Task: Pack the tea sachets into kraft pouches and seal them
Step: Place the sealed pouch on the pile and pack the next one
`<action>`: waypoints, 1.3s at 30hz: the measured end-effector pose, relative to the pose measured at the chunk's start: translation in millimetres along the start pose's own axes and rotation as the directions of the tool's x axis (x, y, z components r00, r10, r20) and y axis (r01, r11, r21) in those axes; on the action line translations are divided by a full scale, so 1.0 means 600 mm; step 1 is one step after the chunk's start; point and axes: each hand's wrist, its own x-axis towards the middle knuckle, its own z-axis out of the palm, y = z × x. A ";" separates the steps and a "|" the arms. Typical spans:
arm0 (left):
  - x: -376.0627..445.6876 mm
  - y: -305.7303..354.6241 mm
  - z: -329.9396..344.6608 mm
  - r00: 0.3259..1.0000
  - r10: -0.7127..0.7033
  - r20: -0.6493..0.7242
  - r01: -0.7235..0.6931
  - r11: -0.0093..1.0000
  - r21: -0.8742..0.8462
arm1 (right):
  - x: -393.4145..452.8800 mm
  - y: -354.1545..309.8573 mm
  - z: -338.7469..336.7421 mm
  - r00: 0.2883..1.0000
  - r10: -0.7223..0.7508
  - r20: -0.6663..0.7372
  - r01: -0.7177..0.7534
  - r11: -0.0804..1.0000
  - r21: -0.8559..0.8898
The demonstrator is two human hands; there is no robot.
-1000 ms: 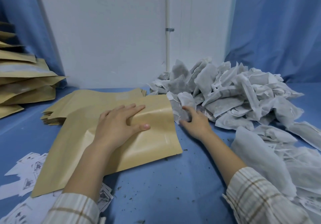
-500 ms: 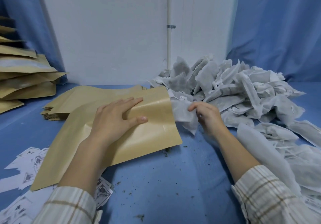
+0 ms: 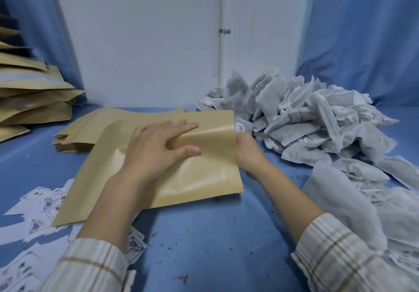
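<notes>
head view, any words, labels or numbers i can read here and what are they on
None can be read.
Small white tag on the sachet going into the kraft pouch: dark print, blurred.
Printed paper slips under the pouch's near corner: a triangular emblem with marks, too small to read.
Stacked pouches at far left: no print visible.

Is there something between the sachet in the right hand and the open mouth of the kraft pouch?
Nothing visible blocks it. The left hand lifts the kraft pouch mouth open, and the right hand is already at the opening.
</notes>
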 end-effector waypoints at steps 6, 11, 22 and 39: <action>0.001 -0.006 -0.004 0.997 0.000 0.081 0.010 0.992 -0.128 | -0.019 -0.017 0.008 0.842 0.021 0.538 -0.319 0.825 0.467; 0.001 -0.029 -0.012 1.000 0.013 -0.016 -0.014 0.999 -0.032 | 0.013 -0.016 0.013 0.986 0.028 0.164 -0.119 0.806 0.580; -0.010 -0.091 -0.019 0.996 -0.092 -0.007 0.092 0.994 0.059 | 0.110 0.074 -0.007 0.991 -0.007 -0.136 -0.081 0.772 -0.630; -0.013 -0.099 -0.017 0.992 -0.102 -0.076 0.109 0.990 0.095 | 0.077 0.038 0.010 0.929 0.152 -0.338 0.026 0.883 0.468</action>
